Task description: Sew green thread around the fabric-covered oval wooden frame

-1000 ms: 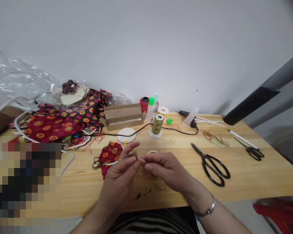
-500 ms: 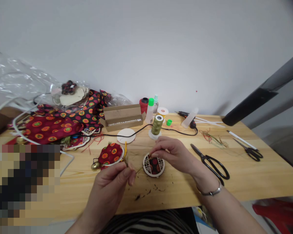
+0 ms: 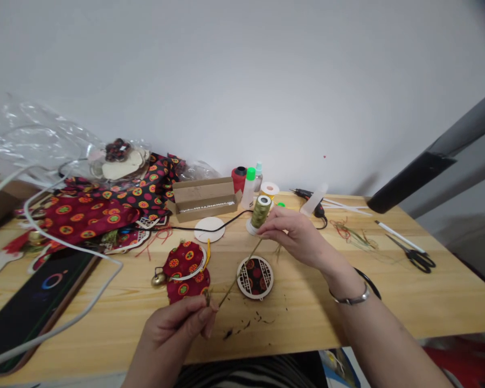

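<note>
A bundle of olive-green thread (image 3: 230, 291) runs taut and slanting between my hands, low over the table. My left hand (image 3: 178, 328) pinches its lower end, with short thread ends poking up above the fingers. Higher and to the right, my right hand (image 3: 295, 235) pinches the other end, and loose strands hang below it. Beneath the thread lies a round white-rimmed ornament (image 3: 255, 277) with lattice panels over dark patterned fabric. Just behind my right hand stands a spool of olive thread (image 3: 261, 212). A red patterned fabric piece (image 3: 184, 264) with a brass bell (image 3: 158, 277) lies beyond my left hand.
Large black-handled scissors (image 3: 367, 283) are mostly hidden behind my right arm; smaller scissors (image 3: 418, 258) lie farther right. A glue gun (image 3: 307, 196), a bottle (image 3: 249, 188) and an open cardboard box (image 3: 205, 207) line the back. At left, a white cable (image 3: 109, 283) crosses a phone (image 3: 40, 307).
My hands have moved apart, the left down and leftward, the right up and rightward. The thread between them is now drawn out long and straight, and my right arm covers more of the large scissors.
</note>
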Demonstrator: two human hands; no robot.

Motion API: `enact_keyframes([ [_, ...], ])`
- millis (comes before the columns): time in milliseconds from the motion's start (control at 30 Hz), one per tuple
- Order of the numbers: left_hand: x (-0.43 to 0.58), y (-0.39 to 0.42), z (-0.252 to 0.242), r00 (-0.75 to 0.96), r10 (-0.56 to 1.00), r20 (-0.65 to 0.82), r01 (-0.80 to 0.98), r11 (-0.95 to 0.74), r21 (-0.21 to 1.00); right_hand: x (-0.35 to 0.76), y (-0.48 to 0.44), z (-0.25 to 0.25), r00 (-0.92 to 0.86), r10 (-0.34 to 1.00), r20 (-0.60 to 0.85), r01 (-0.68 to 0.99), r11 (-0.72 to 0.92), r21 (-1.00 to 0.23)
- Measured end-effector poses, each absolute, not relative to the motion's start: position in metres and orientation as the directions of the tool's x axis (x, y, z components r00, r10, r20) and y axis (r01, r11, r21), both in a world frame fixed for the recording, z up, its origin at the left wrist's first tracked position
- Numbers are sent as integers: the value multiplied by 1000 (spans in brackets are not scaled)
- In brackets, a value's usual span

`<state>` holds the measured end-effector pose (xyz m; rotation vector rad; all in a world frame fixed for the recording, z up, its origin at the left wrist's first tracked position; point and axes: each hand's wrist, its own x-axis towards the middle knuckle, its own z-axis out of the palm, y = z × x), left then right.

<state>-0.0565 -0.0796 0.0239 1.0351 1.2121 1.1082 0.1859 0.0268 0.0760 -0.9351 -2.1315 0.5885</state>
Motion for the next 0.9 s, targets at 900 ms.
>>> enact_keyframes([
  [900,-37,-68,24,-73,996,43,-201,-56,978,125,-45,68,-647,754,119,113,249,-962],
])
